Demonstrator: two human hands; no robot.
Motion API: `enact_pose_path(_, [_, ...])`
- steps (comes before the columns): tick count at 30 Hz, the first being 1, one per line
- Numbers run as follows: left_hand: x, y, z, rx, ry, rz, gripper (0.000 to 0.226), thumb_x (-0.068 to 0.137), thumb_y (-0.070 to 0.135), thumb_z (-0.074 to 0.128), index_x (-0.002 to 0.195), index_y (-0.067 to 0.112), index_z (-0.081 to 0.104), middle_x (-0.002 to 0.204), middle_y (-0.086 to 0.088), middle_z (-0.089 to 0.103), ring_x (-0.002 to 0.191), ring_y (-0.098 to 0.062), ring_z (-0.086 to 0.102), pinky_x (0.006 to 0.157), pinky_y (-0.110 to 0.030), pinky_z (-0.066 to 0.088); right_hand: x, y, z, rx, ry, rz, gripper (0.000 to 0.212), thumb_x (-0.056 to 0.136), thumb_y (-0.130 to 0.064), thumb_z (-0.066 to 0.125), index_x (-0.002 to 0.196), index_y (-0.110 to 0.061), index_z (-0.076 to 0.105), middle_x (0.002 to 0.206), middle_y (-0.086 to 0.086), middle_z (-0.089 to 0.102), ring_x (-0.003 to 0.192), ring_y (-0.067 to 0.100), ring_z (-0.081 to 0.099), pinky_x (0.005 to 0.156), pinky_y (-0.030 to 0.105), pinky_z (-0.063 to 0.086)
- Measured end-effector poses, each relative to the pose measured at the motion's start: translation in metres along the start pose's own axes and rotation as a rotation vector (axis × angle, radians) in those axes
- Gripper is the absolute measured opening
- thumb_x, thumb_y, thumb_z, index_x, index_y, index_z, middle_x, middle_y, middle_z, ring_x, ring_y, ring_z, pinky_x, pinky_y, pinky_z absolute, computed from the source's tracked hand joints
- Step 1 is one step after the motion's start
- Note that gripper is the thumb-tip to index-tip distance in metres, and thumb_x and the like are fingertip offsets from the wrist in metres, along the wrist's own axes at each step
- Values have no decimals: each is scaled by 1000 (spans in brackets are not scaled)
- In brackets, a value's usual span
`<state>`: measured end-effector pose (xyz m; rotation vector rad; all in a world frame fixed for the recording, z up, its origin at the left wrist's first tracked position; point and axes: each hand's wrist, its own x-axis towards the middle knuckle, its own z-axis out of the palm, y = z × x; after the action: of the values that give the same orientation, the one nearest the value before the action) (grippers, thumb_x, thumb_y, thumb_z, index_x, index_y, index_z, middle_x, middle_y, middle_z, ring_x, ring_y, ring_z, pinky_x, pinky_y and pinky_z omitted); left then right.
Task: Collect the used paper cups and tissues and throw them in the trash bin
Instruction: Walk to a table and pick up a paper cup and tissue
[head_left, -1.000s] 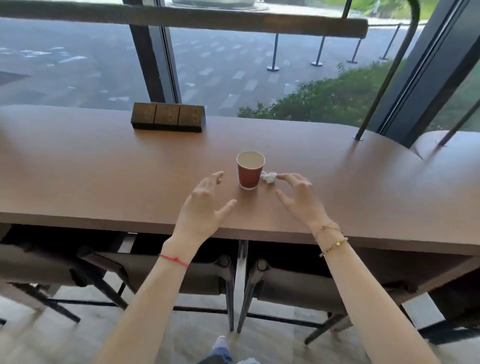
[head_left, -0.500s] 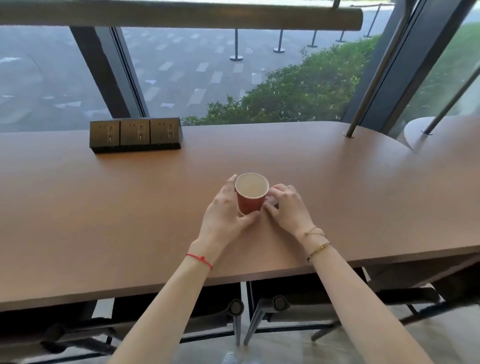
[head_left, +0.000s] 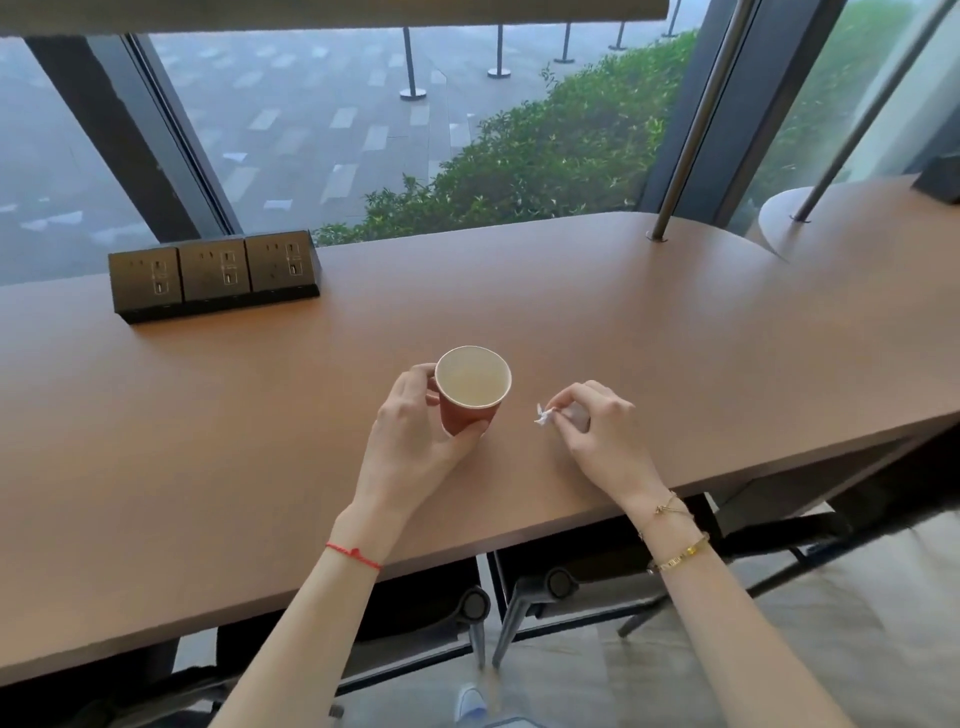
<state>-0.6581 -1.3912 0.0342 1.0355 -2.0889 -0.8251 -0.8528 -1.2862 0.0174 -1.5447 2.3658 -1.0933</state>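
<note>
A small red paper cup (head_left: 471, 395) with a pale inside is held upright just above the brown counter (head_left: 208, 426). My left hand (head_left: 415, 441) is wrapped around its side from the left. To the right, my right hand (head_left: 597, 431) pinches a crumpled white tissue (head_left: 545, 414) between thumb and fingers; a bit of white paper also shows inside the palm. Cup and tissue are a hand's width apart. No trash bin is in view.
A black block of three power sockets (head_left: 213, 273) sits at the back left of the counter. A metal pole (head_left: 691, 124) rises from the counter at the back right, before the window. Chairs (head_left: 550, 587) are tucked under the front edge.
Both hands reached the cup and tissue, then closed on them. My left hand has lifted the cup, and my right hand has drawn the tissue away to the right.
</note>
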Motion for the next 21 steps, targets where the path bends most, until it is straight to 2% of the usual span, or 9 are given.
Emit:
enact_pose_path(2, [-10, -2, -4, -13, 4, 10, 59, 66, 45, 78, 116, 26, 51, 108, 12, 59, 94, 1, 58, 78, -28, 51, -16, 0, -5, -8, 20, 11, 7, 84, -16, 67, 80, -22, 65, 82, -12, 59, 75, -2, 51, 64, 5, 35])
enact_pose_path(4, [-19, -2, -6, -35, -13, 15, 59, 66, 47, 77, 116, 32, 50, 108, 18, 60, 97, 6, 57, 78, -18, 50, -33, 1, -12, -6, 34, 32, 8, 84, -15, 66, 81, -22, 65, 82, -12, 59, 73, -5, 50, 64, 5, 36])
enact_pose_path(6, [-27, 0, -5, -57, -45, 20, 59, 66, 50, 76, 116, 36, 48, 106, 24, 61, 98, 10, 56, 76, -8, 45, -50, 2, -19, 3, 44, 59, 7, 85, -14, 66, 84, -22, 65, 85, -11, 60, 75, -4, 52, 66, 7, 38])
enact_pose_path(9, [-38, 10, 0, -92, -90, 39, 57, 66, 51, 77, 114, 39, 47, 101, 32, 59, 98, 12, 55, 75, -3, 42, -79, 4, -34, 6, 81, 115, 6, 87, -15, 65, 88, -21, 65, 89, -10, 61, 80, 0, 55, 68, 7, 41])
enact_pose_path(14, [-54, 32, 22, -162, -211, 108, 58, 65, 52, 76, 113, 41, 45, 102, 37, 58, 98, 12, 56, 75, -1, 40, -127, 17, -57, -11, 156, 225, 4, 87, -15, 65, 89, -19, 66, 90, -9, 62, 82, 0, 55, 69, 7, 42])
enact_pose_path(18, [-66, 51, 50, -165, -333, 189, 61, 69, 42, 82, 116, 35, 44, 103, 32, 57, 98, 13, 57, 75, -1, 42, -169, 31, -77, -26, 201, 323, 5, 88, -18, 64, 90, -22, 65, 91, -12, 61, 84, -1, 58, 69, 9, 47])
enact_pose_path(21, [-80, 73, 75, -170, -431, 285, 64, 70, 40, 82, 119, 35, 42, 108, 31, 54, 99, 10, 59, 76, -4, 47, -209, 44, -97, -12, 303, 412, 8, 87, -15, 65, 86, -23, 65, 88, -11, 60, 80, -1, 58, 62, 4, 42])
